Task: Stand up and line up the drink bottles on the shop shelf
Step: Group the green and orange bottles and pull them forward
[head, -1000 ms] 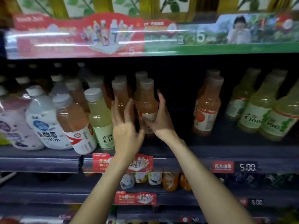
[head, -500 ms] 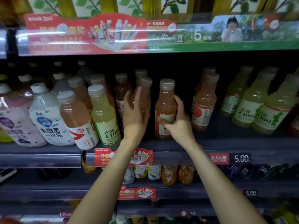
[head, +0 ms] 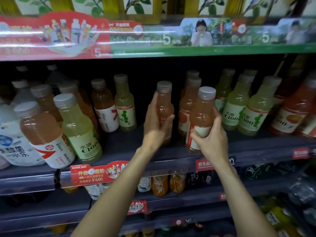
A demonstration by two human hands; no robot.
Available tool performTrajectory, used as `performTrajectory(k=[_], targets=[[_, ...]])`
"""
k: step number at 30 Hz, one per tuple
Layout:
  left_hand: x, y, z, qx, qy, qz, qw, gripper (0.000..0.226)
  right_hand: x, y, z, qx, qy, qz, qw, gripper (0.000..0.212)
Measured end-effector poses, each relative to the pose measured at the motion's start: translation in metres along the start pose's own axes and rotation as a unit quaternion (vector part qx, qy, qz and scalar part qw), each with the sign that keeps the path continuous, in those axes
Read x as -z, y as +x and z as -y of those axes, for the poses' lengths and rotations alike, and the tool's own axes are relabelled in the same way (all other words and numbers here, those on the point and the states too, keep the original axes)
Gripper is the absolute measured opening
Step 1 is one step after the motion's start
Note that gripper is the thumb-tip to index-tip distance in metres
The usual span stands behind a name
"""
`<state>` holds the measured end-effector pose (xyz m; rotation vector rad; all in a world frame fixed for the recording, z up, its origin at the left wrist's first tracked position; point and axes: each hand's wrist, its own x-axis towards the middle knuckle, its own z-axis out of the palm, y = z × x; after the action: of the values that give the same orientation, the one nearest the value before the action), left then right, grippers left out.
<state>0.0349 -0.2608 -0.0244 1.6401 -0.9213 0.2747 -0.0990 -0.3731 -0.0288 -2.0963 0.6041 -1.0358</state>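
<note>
On the middle shelf (head: 248,147), my left hand (head: 154,127) grips an upright orange drink bottle (head: 164,101) around its body. My right hand (head: 212,137) holds a second orange bottle (head: 202,110) by its lower label, near the shelf's front edge and just right of the first. Two more orange bottles (head: 191,100) stand one behind the other behind them. Yellow-green C100 bottles (head: 254,115) stand in rows to the right.
At the left, an orange bottle (head: 42,132), a green bottle (head: 80,129) and a white bottle (head: 15,142) lean toward the front. An orange bottle (head: 102,106) and a green one (head: 124,105) stand further back. Red-orange bottles (head: 294,113) fill the far right. Lower shelves hold more drinks.
My left hand has closed around an orange bottle it was only reaching toward. My right hand has carried its bottle to the right, toward the shelf front. The camera has moved closer.
</note>
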Motion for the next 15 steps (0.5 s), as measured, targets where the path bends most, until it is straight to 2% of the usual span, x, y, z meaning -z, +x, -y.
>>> performTrajectory(k=[4, 6, 11, 15], targets=[[-0.023, 0.027, 0.009, 0.068, 0.153, -0.026, 0.986, 0.062, 0.011, 0.004, -0.011, 0.008, -0.031, 0.0, 0.999, 0.086], [-0.028, 0.035, 0.01, 0.093, 0.185, -0.03, 0.978, 0.062, 0.015, 0.003, -0.014, 0.013, -0.054, 0.007, 0.998, 0.091], [-0.04, 0.048, 0.014, 0.119, 0.168, -0.003, 0.979, 0.062, 0.016, 0.002, -0.01, 0.01, -0.041, 0.023, 0.999, 0.093], [-0.043, 0.047, 0.018, 0.091, 0.063, 0.016, 0.994, 0.058, 0.004, 0.009, -0.007, -0.02, -0.038, -0.007, 0.999, 0.092]])
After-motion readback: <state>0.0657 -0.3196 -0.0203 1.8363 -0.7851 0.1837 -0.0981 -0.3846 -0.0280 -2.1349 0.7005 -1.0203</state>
